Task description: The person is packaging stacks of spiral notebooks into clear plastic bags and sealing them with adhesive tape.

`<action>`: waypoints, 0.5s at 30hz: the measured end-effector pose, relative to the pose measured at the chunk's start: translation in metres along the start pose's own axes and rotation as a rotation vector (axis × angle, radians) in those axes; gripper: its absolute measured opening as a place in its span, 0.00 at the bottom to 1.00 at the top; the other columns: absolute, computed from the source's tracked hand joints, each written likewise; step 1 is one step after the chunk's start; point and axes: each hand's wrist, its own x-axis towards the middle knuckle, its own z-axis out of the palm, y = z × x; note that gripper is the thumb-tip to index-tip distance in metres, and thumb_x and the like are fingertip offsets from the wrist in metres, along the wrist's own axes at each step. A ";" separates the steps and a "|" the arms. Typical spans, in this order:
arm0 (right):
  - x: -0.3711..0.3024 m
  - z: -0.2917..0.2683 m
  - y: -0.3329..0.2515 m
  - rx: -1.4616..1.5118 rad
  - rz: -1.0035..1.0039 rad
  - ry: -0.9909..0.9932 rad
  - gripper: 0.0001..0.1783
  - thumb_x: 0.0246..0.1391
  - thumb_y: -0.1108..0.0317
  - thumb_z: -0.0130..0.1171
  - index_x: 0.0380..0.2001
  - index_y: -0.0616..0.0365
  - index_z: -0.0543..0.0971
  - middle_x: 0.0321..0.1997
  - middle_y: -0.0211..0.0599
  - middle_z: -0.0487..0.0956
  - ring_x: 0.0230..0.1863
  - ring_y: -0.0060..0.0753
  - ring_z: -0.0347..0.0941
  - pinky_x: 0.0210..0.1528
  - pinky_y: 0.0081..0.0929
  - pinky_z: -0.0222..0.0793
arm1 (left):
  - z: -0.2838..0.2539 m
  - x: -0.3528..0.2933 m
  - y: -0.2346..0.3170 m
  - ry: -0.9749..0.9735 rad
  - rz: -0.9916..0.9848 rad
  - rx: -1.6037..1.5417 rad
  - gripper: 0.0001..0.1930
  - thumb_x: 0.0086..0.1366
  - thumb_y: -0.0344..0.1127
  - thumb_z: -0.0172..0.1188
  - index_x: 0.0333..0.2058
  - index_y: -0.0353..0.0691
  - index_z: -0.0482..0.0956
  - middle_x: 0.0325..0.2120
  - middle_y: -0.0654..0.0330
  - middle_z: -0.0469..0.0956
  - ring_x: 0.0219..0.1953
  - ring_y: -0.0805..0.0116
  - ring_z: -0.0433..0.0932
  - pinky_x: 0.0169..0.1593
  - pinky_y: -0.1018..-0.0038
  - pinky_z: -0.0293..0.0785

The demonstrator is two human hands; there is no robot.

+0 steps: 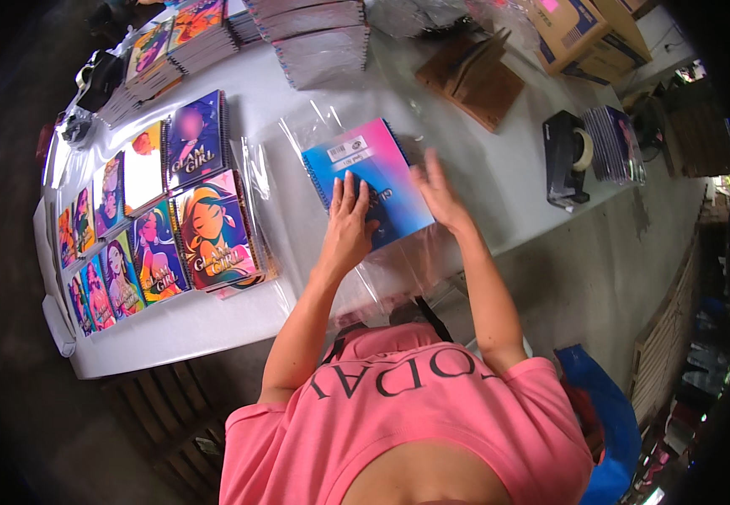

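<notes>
A spiral notebook (392,172) with a blue-to-pink cover and a white barcode label lies tilted in front of me. Clear plastic film (411,261) shows beyond its near and far edges; whether it wraps the notebook or only lies under it, I cannot tell. My left hand (350,223) rests on the cover's left part, fingers stretched out. Along the right edge is my right hand (439,194), its fingers extended and holding nothing.
Rows of colourful illustrated notebooks (213,227) cover the table's left side. Taller notebook stacks (318,46) stand at the back. A brown wooden piece (474,80), a cardboard box (588,38), a black tape dispenser (560,160) and packed notebooks (609,143) sit toward the right.
</notes>
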 end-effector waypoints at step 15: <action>-0.021 -0.064 0.032 -0.071 0.232 0.555 0.18 0.37 0.61 0.71 0.31 0.59 0.78 0.25 0.33 0.79 0.28 0.26 0.74 0.36 0.24 0.69 | 0.005 0.002 -0.005 -0.060 0.000 0.065 0.35 0.55 0.32 0.61 0.60 0.30 0.57 0.64 0.38 0.44 0.67 0.39 0.43 0.65 0.54 0.48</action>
